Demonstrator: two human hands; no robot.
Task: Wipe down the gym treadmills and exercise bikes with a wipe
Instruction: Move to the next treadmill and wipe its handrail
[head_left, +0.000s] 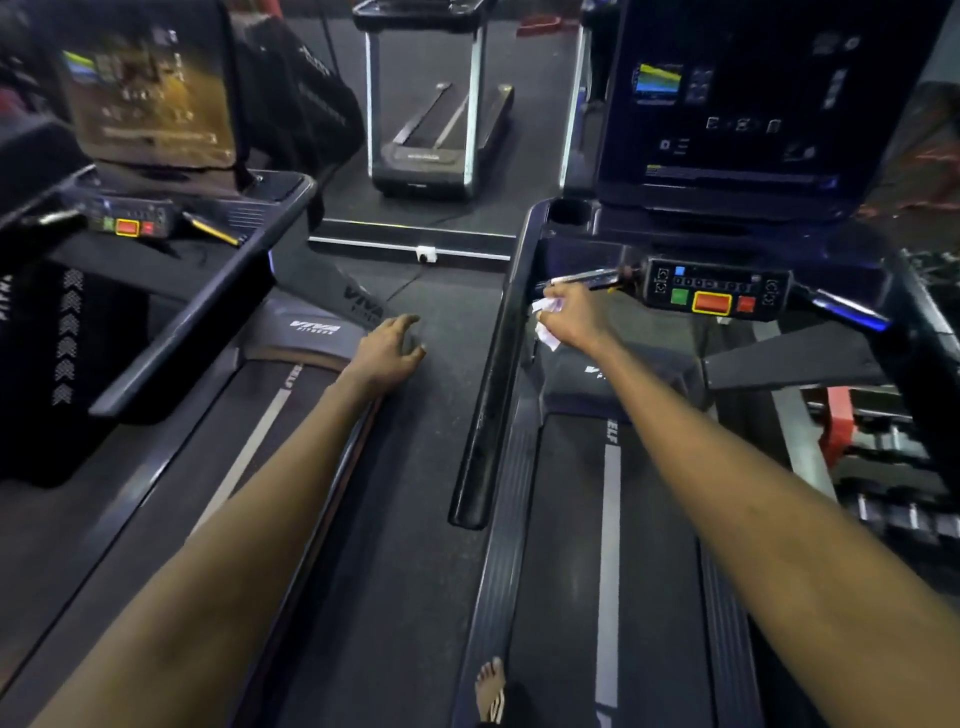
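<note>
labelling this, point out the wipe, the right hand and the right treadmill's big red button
wipe (549, 340), head view, white end below the hand
right hand (579, 317), head view, its back
red button (711, 302), head view, its middle

The right hand (576, 318) is gripping a crumpled white wipe (546, 332) just beside the left handrail (491, 395) of the right-side treadmill (608, 571), near its control panel (717, 288). The left hand (389, 347) is hovering, fingers loosely curled, over the floor (415, 519).

Dark speckled floor (415, 493) runs down the middle, a white socket (426, 254) sits on the raised ledge (363, 243) ahead, a cable (410, 283) trailing from it; dumbbells (893, 514) line up far right beside a red frame (836, 431)
</note>
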